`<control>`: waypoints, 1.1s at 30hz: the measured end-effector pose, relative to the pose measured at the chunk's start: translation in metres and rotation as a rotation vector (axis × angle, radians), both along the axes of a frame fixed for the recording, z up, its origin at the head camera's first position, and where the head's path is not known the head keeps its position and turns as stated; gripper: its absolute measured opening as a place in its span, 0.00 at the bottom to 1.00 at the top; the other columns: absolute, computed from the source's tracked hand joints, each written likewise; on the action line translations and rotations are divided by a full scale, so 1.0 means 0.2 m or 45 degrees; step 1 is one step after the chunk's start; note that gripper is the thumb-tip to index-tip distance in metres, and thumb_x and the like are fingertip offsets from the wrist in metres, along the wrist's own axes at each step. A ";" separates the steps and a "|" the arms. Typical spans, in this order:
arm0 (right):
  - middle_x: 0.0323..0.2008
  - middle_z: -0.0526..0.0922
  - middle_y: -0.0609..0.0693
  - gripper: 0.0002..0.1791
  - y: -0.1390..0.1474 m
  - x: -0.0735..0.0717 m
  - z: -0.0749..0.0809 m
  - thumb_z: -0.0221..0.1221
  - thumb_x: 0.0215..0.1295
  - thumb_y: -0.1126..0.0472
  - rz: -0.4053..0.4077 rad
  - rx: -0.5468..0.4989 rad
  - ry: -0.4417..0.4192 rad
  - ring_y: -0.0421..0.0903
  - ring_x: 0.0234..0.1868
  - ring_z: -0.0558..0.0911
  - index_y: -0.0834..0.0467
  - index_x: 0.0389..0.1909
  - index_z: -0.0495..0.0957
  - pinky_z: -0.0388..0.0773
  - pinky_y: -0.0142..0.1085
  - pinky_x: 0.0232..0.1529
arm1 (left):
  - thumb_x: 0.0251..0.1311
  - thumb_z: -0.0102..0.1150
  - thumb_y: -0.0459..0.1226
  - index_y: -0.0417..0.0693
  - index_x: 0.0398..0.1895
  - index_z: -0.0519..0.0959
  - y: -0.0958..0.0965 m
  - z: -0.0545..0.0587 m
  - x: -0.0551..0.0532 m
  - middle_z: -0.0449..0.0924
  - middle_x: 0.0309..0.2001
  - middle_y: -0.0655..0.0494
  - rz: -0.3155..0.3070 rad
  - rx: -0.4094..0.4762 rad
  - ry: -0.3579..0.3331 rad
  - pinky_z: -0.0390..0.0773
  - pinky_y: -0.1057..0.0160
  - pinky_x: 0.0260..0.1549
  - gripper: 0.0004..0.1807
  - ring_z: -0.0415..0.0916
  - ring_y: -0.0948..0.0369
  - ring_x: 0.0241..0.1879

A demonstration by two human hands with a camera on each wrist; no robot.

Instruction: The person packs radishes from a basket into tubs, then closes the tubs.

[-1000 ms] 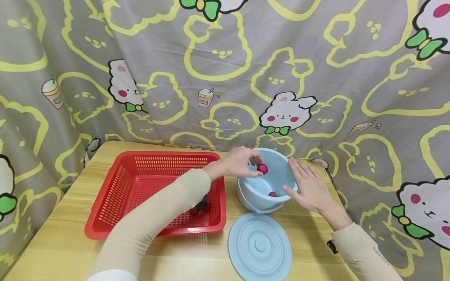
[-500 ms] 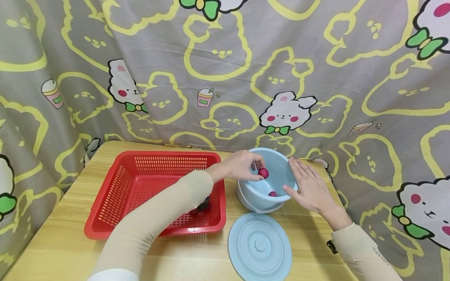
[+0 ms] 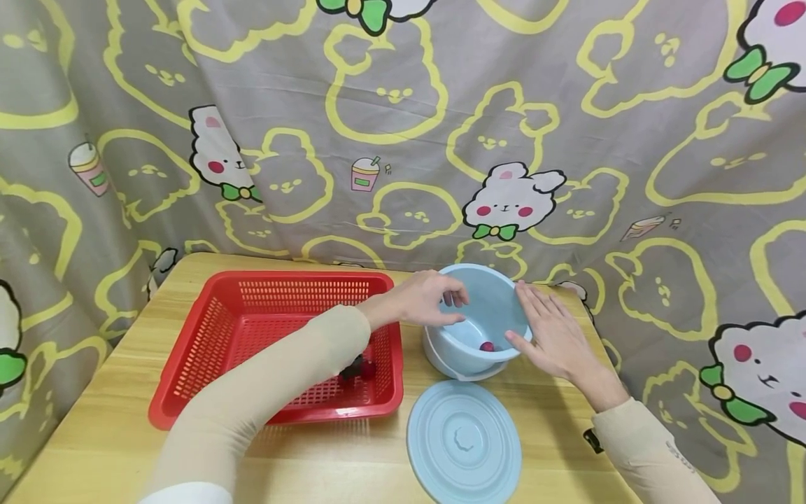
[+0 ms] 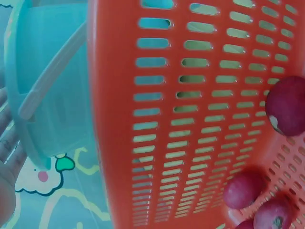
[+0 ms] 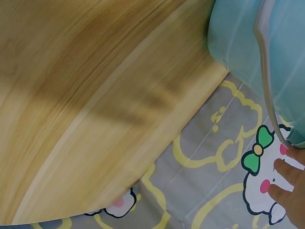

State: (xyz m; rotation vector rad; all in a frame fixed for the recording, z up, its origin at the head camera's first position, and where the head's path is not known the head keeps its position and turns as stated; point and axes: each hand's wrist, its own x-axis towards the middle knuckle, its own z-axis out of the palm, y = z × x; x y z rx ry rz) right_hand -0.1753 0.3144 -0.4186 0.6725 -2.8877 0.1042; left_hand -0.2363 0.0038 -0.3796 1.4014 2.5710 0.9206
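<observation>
In the head view my left hand (image 3: 434, 297) hovers at the left rim of a light blue bucket (image 3: 462, 360), fingers loosely bent with nothing between them. My right hand (image 3: 557, 336) rests flat-fingered on the bucket's right rim. One red radish (image 3: 487, 346) shows at the bottom of the bucket; part of the inside is hidden by the near wall and my left hand. To the left stands a red slotted plastic basket (image 3: 308, 280), my left forearm crossing over it. The left wrist view shows several radishes (image 4: 244, 189) inside the basket.
A round light blue lid (image 3: 464, 442) lies on the wooden table (image 3: 340, 465) in front of the bucket. A cartoon-print curtain (image 3: 403, 105) hangs close behind the table's back edge.
My left hand has let go of the radish it was pinching over the bucket, its fingers have spread, and it has drawn slightly left. My right hand stays on the rim.
</observation>
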 end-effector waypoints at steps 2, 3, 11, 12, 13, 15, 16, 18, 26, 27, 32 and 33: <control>0.84 0.57 0.61 0.51 0.00 0.00 0.00 0.57 0.73 0.38 -0.002 -0.002 -0.001 0.64 0.83 0.61 0.63 0.84 0.49 0.56 0.63 0.80 | 0.64 0.72 0.43 0.53 0.48 0.86 -0.02 0.01 0.01 0.90 0.47 0.59 -0.006 0.027 0.017 0.85 0.66 0.49 0.12 0.88 0.58 0.47; 0.84 0.57 0.61 0.51 0.00 0.00 0.00 0.57 0.72 0.38 -0.002 0.000 -0.001 0.64 0.82 0.61 0.63 0.84 0.49 0.56 0.63 0.80 | 0.64 0.72 0.43 0.53 0.48 0.86 -0.04 0.01 0.01 0.90 0.47 0.58 -0.004 0.041 0.029 0.85 0.66 0.48 0.12 0.88 0.59 0.46; 0.84 0.57 0.61 0.51 0.00 0.00 0.00 0.56 0.73 0.37 0.003 -0.004 0.003 0.64 0.82 0.61 0.63 0.84 0.50 0.55 0.63 0.81 | 0.62 0.73 0.43 0.52 0.48 0.87 -0.13 0.05 0.01 0.91 0.45 0.57 0.038 0.111 0.082 0.86 0.67 0.44 0.13 0.88 0.59 0.44; 0.84 0.57 0.61 0.51 0.00 0.00 0.00 0.56 0.73 0.37 0.004 -0.002 0.006 0.64 0.82 0.61 0.63 0.84 0.50 0.55 0.63 0.81 | 0.62 0.73 0.43 0.51 0.48 0.87 -0.14 0.06 0.01 0.91 0.45 0.57 0.042 0.118 0.084 0.86 0.66 0.45 0.13 0.88 0.59 0.44; 0.84 0.57 0.61 0.51 0.00 0.00 0.00 0.55 0.73 0.36 0.005 0.001 0.010 0.64 0.82 0.61 0.63 0.84 0.50 0.55 0.63 0.80 | 0.62 0.73 0.42 0.51 0.48 0.87 -0.15 0.06 0.01 0.91 0.46 0.56 0.043 0.123 0.085 0.87 0.65 0.46 0.13 0.88 0.59 0.44; 0.83 0.57 0.61 0.51 0.00 0.00 0.00 0.56 0.73 0.37 0.009 0.002 0.018 0.65 0.82 0.61 0.64 0.84 0.51 0.56 0.62 0.80 | 0.62 0.73 0.42 0.51 0.48 0.87 -0.17 0.07 0.01 0.91 0.46 0.56 0.050 0.132 0.090 0.87 0.63 0.47 0.13 0.88 0.59 0.44; 0.83 0.58 0.62 0.51 0.00 0.00 0.00 0.57 0.73 0.37 0.010 0.000 0.019 0.65 0.82 0.62 0.64 0.84 0.51 0.56 0.62 0.80 | 0.62 0.73 0.43 0.51 0.48 0.87 -0.18 0.07 0.01 0.92 0.46 0.56 0.056 0.130 0.095 0.87 0.63 0.47 0.13 0.88 0.60 0.44; 0.83 0.58 0.62 0.51 0.00 0.00 0.00 0.58 0.72 0.39 0.011 -0.002 0.020 0.65 0.82 0.62 0.64 0.83 0.51 0.56 0.62 0.80 | 0.62 0.73 0.44 0.52 0.48 0.87 -0.20 0.08 0.02 0.92 0.46 0.56 0.069 0.127 0.103 0.87 0.62 0.47 0.14 0.88 0.61 0.44; 0.83 0.58 0.62 0.50 0.00 0.00 0.01 0.57 0.72 0.39 0.012 -0.003 0.027 0.64 0.83 0.61 0.64 0.83 0.52 0.57 0.62 0.80 | 0.61 0.74 0.45 0.50 0.48 0.86 -0.31 0.08 0.03 0.91 0.44 0.57 0.124 0.107 0.101 0.88 0.57 0.47 0.15 0.88 0.60 0.44; 0.83 0.59 0.62 0.50 0.00 0.00 0.01 0.57 0.72 0.38 0.013 -0.002 0.030 0.64 0.83 0.61 0.64 0.83 0.52 0.57 0.62 0.80 | 0.61 0.73 0.45 0.50 0.48 0.86 -0.32 0.08 0.03 0.91 0.44 0.58 0.133 0.099 0.105 0.88 0.59 0.46 0.15 0.88 0.60 0.44; 0.83 0.59 0.62 0.51 0.00 0.00 0.01 0.57 0.73 0.38 0.017 0.002 0.030 0.64 0.82 0.61 0.64 0.83 0.52 0.57 0.63 0.79 | 0.61 0.73 0.48 0.55 0.47 0.86 -0.39 0.06 0.04 0.91 0.43 0.61 0.174 0.035 0.148 0.84 0.66 0.41 0.14 0.87 0.64 0.43; 0.83 0.59 0.62 0.51 0.00 0.00 0.01 0.56 0.73 0.37 0.019 0.005 0.033 0.65 0.82 0.61 0.64 0.83 0.52 0.57 0.63 0.80 | 0.61 0.73 0.48 0.55 0.47 0.86 -0.40 0.06 0.04 0.91 0.43 0.62 0.180 0.025 0.146 0.84 0.65 0.41 0.14 0.87 0.64 0.42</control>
